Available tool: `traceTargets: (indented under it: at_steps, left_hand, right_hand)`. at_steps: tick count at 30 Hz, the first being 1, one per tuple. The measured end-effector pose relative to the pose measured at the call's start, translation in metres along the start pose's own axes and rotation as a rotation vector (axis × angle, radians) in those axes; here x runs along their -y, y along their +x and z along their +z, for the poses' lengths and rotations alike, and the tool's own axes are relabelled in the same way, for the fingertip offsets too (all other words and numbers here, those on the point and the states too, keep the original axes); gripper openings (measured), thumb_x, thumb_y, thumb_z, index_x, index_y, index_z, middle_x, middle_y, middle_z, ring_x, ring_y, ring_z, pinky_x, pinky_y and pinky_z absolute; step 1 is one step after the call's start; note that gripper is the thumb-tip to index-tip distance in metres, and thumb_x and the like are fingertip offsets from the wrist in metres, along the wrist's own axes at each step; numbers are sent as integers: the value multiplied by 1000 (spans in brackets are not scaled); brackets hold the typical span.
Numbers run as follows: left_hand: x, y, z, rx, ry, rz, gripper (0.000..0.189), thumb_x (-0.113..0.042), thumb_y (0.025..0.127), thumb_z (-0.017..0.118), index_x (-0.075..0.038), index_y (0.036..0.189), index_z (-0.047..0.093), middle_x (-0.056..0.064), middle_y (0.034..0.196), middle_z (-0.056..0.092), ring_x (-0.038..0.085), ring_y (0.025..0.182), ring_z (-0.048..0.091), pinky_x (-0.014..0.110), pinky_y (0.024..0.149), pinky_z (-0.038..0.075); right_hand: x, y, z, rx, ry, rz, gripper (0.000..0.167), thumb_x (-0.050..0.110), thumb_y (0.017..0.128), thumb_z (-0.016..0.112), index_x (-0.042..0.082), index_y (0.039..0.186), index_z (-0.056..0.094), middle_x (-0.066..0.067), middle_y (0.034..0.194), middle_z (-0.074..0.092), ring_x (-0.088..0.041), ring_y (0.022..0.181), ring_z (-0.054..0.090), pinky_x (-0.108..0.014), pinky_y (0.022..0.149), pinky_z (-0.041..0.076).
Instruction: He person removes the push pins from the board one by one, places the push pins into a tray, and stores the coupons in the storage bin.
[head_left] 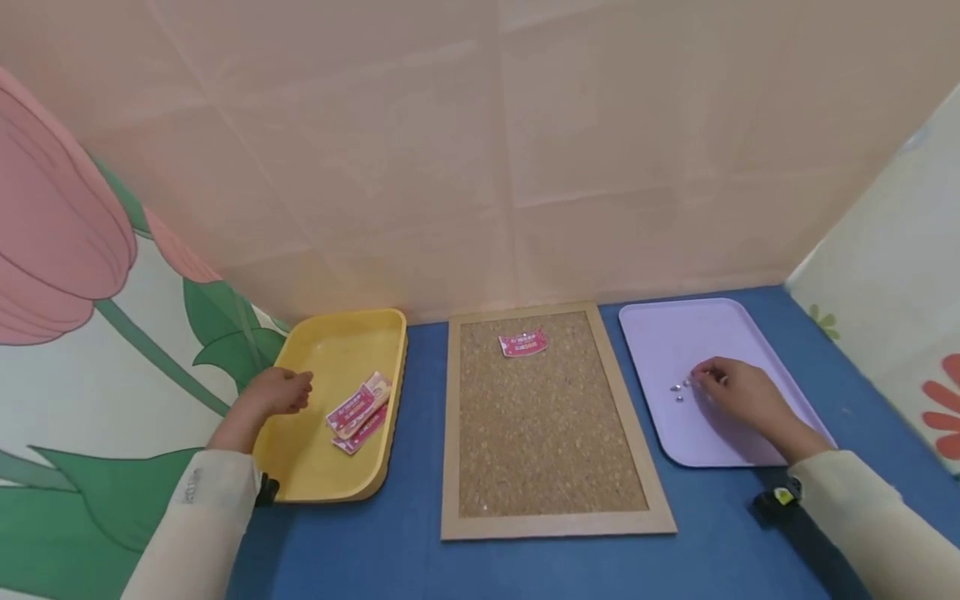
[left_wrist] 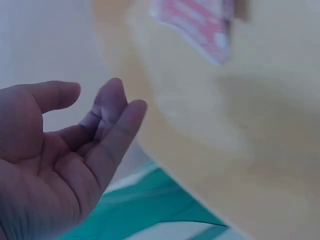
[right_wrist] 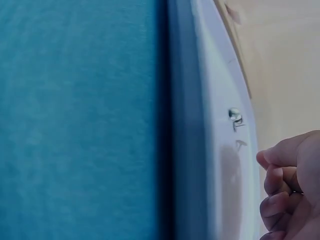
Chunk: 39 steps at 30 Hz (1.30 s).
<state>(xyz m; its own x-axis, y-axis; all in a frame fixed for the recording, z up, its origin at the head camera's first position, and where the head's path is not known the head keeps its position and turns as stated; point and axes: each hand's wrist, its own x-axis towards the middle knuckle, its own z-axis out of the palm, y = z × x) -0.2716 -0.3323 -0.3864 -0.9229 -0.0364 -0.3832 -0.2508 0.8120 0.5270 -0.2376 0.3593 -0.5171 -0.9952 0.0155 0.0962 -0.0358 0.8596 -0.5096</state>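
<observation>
My left hand point(head_left: 279, 392) hovers over the left side of the yellow tray point(head_left: 311, 350), its fingers loosely bent and holding nothing. In the left wrist view, a gap shows between thumb and fingers point(left_wrist: 112, 105). Several pink printed cards point(head_left: 360, 412) lie overlapping on the tray's right side, apart from this hand. Over the lilac tray point(head_left: 675, 333), my right hand point(head_left: 738, 396) has thumb and forefinger brought together beside several small shiny thumbtacks point(head_left: 679, 398). The right wrist view also shows thumbtacks point(right_wrist: 234, 116) near the fingertips; whether a tack is between them cannot be made out.
Between the trays lies a wood-framed cork board point(head_left: 551, 417), with one pink card point(head_left: 522, 342) near its top. A blue cloth point(head_left: 420, 400) covers the table. A plain beige sheet point(head_left: 480, 167) rises behind, and flower-painted walls point(head_left: 157, 317) stand at both sides.
</observation>
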Motion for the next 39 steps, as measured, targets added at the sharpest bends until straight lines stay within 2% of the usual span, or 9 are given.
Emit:
traceTargets:
  at_steps: [4, 9, 14, 18, 21, 26, 30, 33, 39]
  left_hand:
    - [-31, -10, 3, -36, -100, 100, 52, -35, 105, 39, 12, 117, 57, 19, 101, 65, 27, 92, 66, 38, 83, 55]
    - [-67, -15, 23, -12, -171, 204, 49, -37, 105, 41, 8, 115, 59, 17, 102, 64, 31, 95, 64, 36, 81, 56]
    - [-95, -15, 42, 23, -215, 264, 46, -37, 104, 44, 6, 114, 60, 18, 105, 64, 31, 97, 64, 39, 84, 55]
    - [-112, -14, 53, 33, -266, 286, 41, -32, 104, 45, 5, 116, 60, 19, 108, 64, 31, 99, 64, 39, 87, 53]
    - [-126, -8, 68, 61, -324, 310, 40, -30, 104, 46, 5, 118, 59, 21, 111, 64, 32, 103, 64, 40, 90, 52]
    - [-162, 7, 100, 125, -397, 335, 36, -25, 103, 48, 4, 120, 59, 18, 110, 64, 32, 105, 63, 38, 92, 51]
    - [-188, 16, 123, 181, -415, 344, 34, -19, 102, 46, 7, 119, 59, 18, 106, 66, 35, 106, 63, 36, 88, 53]
    - [-197, 24, 138, 209, -453, 310, 34, -17, 102, 46, 9, 119, 59, 21, 108, 66, 37, 108, 62, 36, 88, 53]
    - [-201, 43, 156, 187, -562, 230, 30, -16, 103, 46, 8, 116, 59, 23, 112, 63, 36, 110, 61, 43, 96, 48]
  right_hand:
    - [4, 1, -8, -29, 3, -4, 24, 23, 98, 57, 2, 104, 67, -16, 95, 67, -24, 73, 55, -32, 55, 44]
    - [11, 5, -9, -56, -3, -35, 25, 25, 98, 57, 3, 106, 67, -13, 92, 68, -24, 72, 54, -32, 56, 43]
    - [24, 14, -8, -89, -2, -81, 23, 25, 97, 58, 5, 104, 67, -7, 82, 66, -22, 68, 52, -33, 55, 40]
    - [38, 24, -7, -70, 11, -117, 23, 24, 97, 58, 4, 107, 66, -10, 86, 65, -23, 70, 53, -33, 56, 40]
    - [47, 29, -10, -56, 11, -132, 25, 24, 97, 58, 4, 110, 65, -12, 91, 66, -24, 71, 53, -33, 56, 42]
    - [64, 44, -15, -52, 23, -156, 30, 30, 99, 56, 5, 113, 64, -13, 93, 65, -23, 72, 53, -34, 55, 42]
    - [78, 51, -12, -64, 46, -179, 26, 25, 97, 58, 4, 111, 65, -12, 92, 64, -24, 75, 55, -35, 59, 43]
    - [88, 54, -4, -69, 69, -201, 23, 19, 95, 61, 2, 109, 66, -13, 92, 66, -26, 79, 57, -37, 62, 45]
    - [99, 60, 11, -89, 115, -275, 22, 16, 94, 61, 1, 109, 67, -16, 98, 67, -31, 86, 62, -43, 70, 47]
